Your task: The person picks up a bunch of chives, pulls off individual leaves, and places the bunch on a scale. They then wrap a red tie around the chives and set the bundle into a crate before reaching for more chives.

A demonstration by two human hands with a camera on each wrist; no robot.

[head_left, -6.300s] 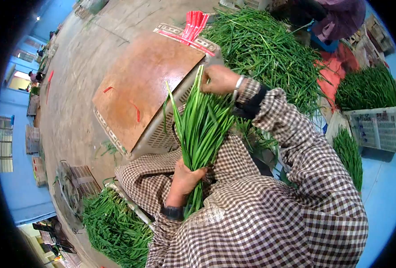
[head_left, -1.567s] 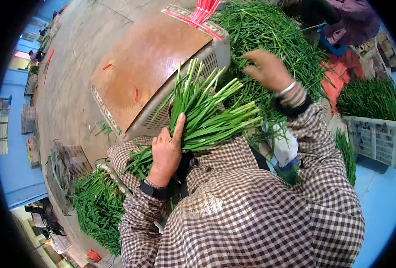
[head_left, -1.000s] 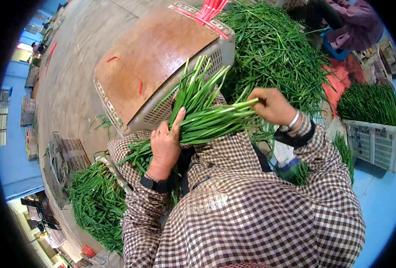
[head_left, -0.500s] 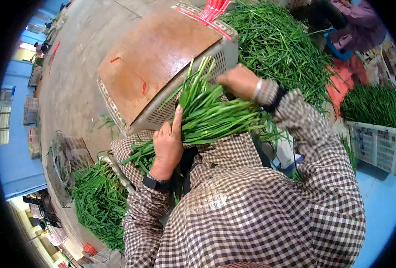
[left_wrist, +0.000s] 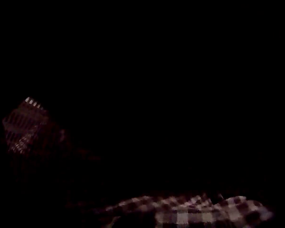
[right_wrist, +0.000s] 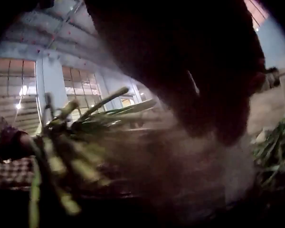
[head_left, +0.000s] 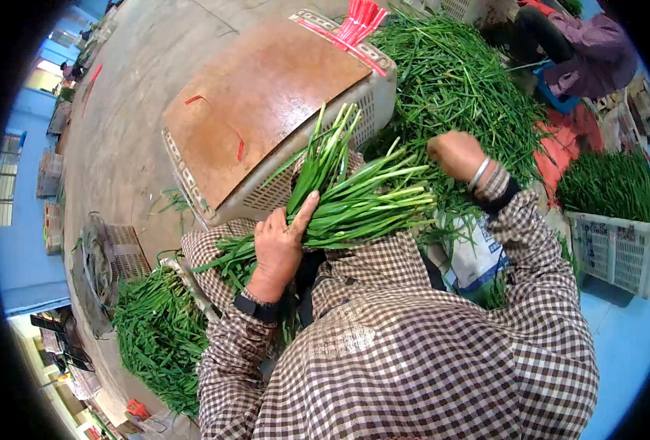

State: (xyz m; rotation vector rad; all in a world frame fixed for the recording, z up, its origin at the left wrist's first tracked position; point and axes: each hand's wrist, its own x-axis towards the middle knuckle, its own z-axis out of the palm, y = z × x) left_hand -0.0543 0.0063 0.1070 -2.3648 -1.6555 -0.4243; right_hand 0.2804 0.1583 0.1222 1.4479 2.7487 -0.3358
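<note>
My left hand (head_left: 277, 249) grips a bunch of garlic chives (head_left: 365, 202) over my lap, thumb side up with one digit laid along the leaves. The bunch fans into two parts, its pale cut ends pointing up and to the right. Past those ends, my right hand (head_left: 458, 155) hovers in front of a large chive pile, fingers bent inward. In the right wrist view the same hand is a dark shape beside the blurred pale stem ends (right_wrist: 88, 166), apart from them. Whether it pinches anything I cannot tell. The left wrist view is nearly black, showing only some checked cloth (left_wrist: 194, 213).
A crate topped with a brown board (head_left: 259, 103) stands ahead, red ties (head_left: 360, 23) at its far corner. A big chive heap (head_left: 464, 95) lies behind my right hand, another heap (head_left: 160, 337) at lower left. A white crate of chives (head_left: 618, 249) and another person (head_left: 596, 55) are at right.
The bunch, upright earlier with the right hand at its top, now lies fanned across my lap. Over the last second the right hand reaches across the stems, then swings back to the right.
</note>
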